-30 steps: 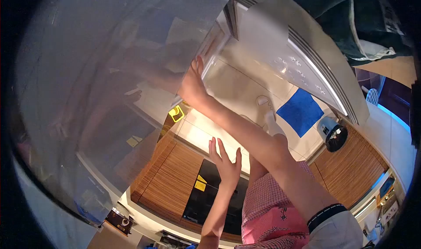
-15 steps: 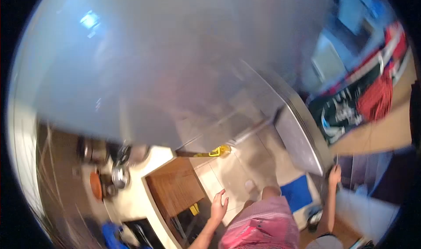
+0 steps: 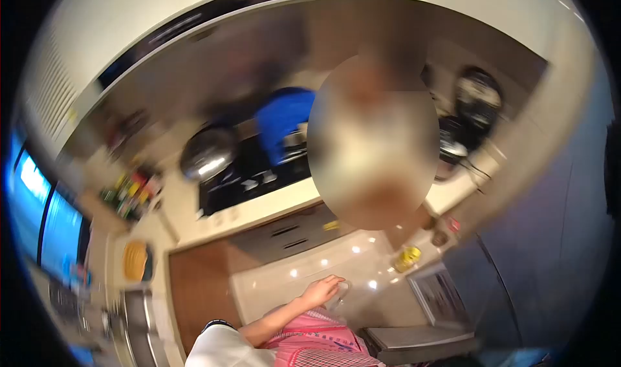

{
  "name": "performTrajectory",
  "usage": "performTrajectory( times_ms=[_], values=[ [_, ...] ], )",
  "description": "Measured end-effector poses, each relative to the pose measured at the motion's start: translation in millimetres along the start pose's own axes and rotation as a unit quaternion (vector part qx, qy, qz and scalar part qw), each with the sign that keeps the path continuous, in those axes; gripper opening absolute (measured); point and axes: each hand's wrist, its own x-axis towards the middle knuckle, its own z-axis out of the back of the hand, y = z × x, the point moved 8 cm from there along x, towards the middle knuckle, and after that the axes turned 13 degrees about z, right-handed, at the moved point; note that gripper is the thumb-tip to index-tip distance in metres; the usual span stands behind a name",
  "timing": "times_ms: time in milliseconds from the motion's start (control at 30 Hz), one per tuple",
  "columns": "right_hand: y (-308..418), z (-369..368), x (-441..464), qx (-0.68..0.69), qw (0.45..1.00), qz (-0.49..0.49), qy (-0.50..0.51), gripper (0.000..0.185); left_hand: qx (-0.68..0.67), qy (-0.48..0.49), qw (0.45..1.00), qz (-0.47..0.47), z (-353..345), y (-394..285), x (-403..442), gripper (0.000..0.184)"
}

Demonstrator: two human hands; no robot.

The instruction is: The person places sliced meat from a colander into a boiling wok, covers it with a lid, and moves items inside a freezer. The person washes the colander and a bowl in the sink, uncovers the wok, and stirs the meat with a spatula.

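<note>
My left hand (image 3: 321, 291) is stretched out in front of my body, above the shiny pale floor. Its fingers point to the right, loosely extended, and no held object can be made out. A faint, pale curved shape (image 3: 344, 292) shows beside the fingertips, too blurred to name. Below the hand is the pink checked apron (image 3: 323, 344) that I wear. My right hand is out of view. To the right of the apron runs the grey edge of a door or panel (image 3: 414, 336).
A counter (image 3: 259, 205) holds a stove (image 3: 223, 194), a wok (image 3: 210, 152) and a blue item (image 3: 284, 121). A yellow bottle (image 3: 407, 258) stands near the floor by a large blue-grey appliance (image 3: 550, 237). A blurred oval covers part of the counter's right side.
My view has swung left from the large grey door to the stove and counter. My right hand, earlier at the door's edge, has left the view. My left hand remains extended.
</note>
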Motion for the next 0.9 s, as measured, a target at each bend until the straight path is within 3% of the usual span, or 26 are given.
performTrajectory(
  times_ms=[133, 233, 433, 500, 533, 567, 600, 633, 667, 733, 900],
  values=[
    [70, -149, 64, 0.099, 0.974, 0.027, 0.201, 0.031, -0.071, -0.073, 0.976, 0.191, 55, 109, -79, 0.027],
    [90, -194, 58, 0.110, 0.938, 0.012, 0.328, 0.030, -0.071, -0.142, 0.943, 0.293, 82, 163, -149, 0.027],
    [146, -274, 86, 0.086, 0.859, -0.023, 0.504, 0.030, -0.177, -0.345, 0.841, 0.376, 92, 229, -258, 0.024],
    [186, -335, 81, 0.086, 0.828, -0.035, 0.552, 0.030, -0.354, -0.367, 0.749, 0.423, 63, 281, -281, 0.025],
    [208, -352, 67, 0.078, 0.811, -0.050, 0.578, 0.030, -0.362, -0.372, 0.767, 0.376, 73, 283, -285, 0.023],
    [238, -383, 58, 0.062, 0.804, -0.044, 0.589, 0.030, -0.372, -0.377, 0.754, 0.389, 78, 293, -298, 0.023],
    [319, -409, 24, 0.158, 0.785, -0.002, 0.599, 0.011, -0.344, -0.373, 0.761, 0.403, 102, 307, -310, 0.023],
    [370, -440, 2, 0.144, 0.773, 0.020, 0.617, 0.011, -0.311, -0.370, 0.772, 0.414, 130, 326, -322, 0.023],
    [412, -478, -18, 0.148, 0.754, 0.112, 0.630, 0.013, -0.351, -0.393, 0.733, 0.430, 150, 351, -343, 0.024],
    [528, -514, -70, 0.126, 0.740, 0.194, 0.632, 0.017, -0.367, -0.454, 0.679, 0.445, 194, 397, -388, 0.025],
    [763, -528, -212, 0.233, 0.659, 0.302, 0.648, 0.019, -0.276, -0.586, 0.599, 0.471, 269, 522, -495, 0.029]
  ],
)
